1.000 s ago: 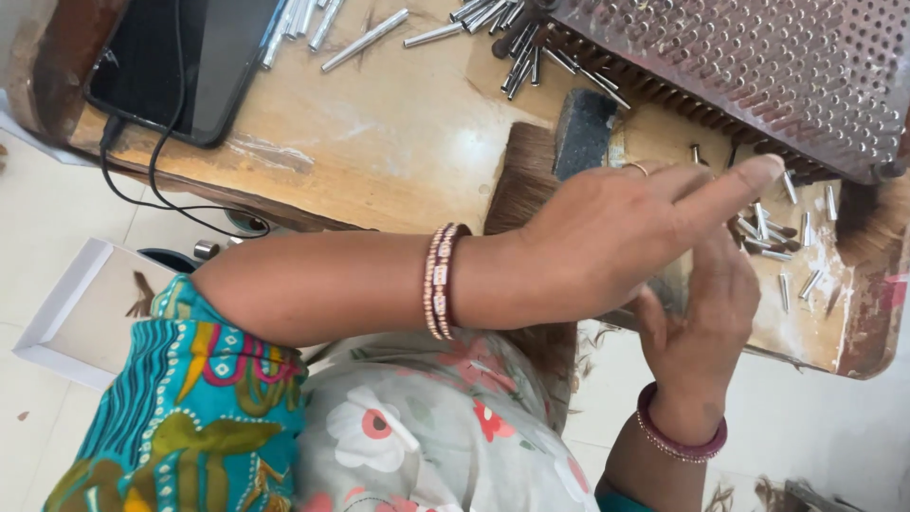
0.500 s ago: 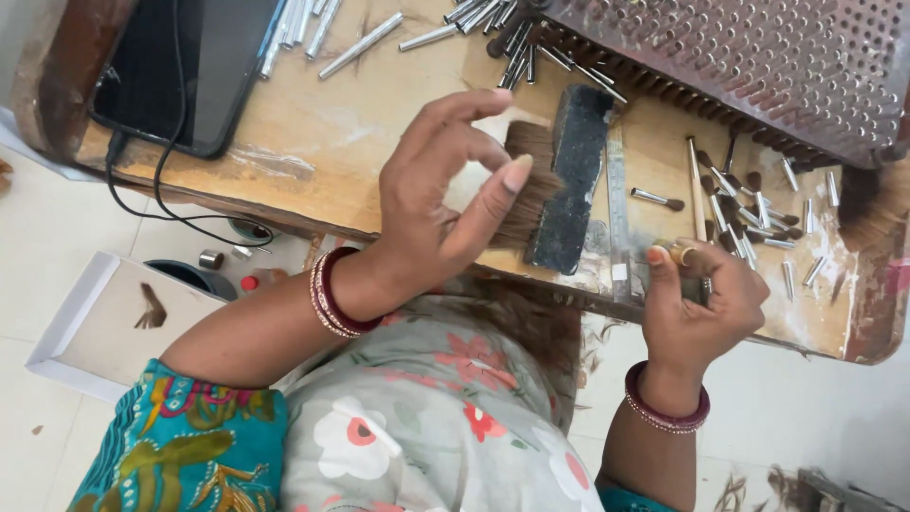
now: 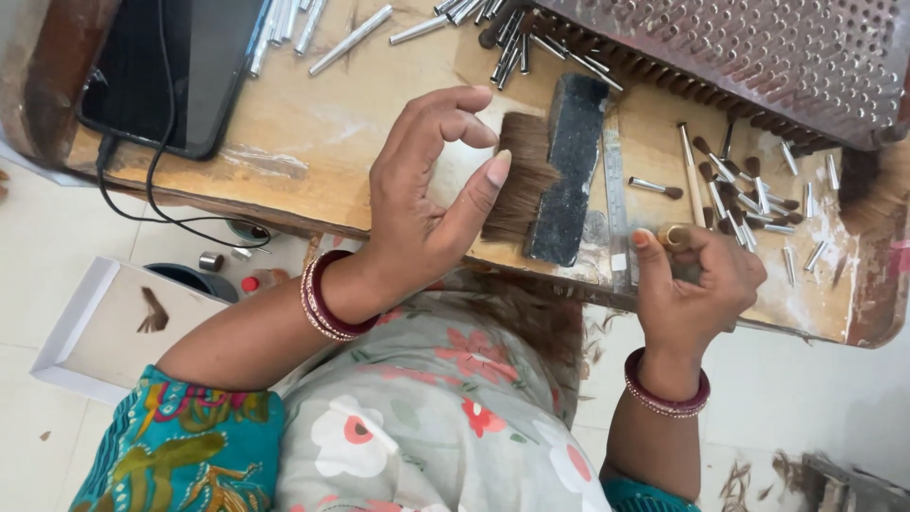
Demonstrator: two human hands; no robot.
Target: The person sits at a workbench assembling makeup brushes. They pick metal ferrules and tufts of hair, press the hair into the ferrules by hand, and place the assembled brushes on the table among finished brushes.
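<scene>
My left hand (image 3: 427, 204) hovers over the wooden bench (image 3: 313, 142) with its fingers curled and apart, holding nothing. Its thumb tip touches a flat bundle of brown bristles (image 3: 521, 185) that lies under a dark block (image 3: 569, 171). My right hand (image 3: 697, 280) is closed at the bench's near edge around a small brass-coloured metal tube (image 3: 675, 235), whose end shows above my thumb. Several small finished brush heads and metal ferrules (image 3: 758, 204) lie just right of that hand.
A perforated metal plate (image 3: 758, 47) stands at the back right. Several loose silver tubes (image 3: 351, 38) lie at the back, and a dark tablet (image 3: 171, 66) with a cable sits back left. A steel ruler (image 3: 614, 190) lies beside the block. A white box (image 3: 104, 332) is on the floor.
My left hand has pulled back from the ferrule pile on the right to the bristle bundle in the middle. My right hand has stayed at the bench edge, still closed.
</scene>
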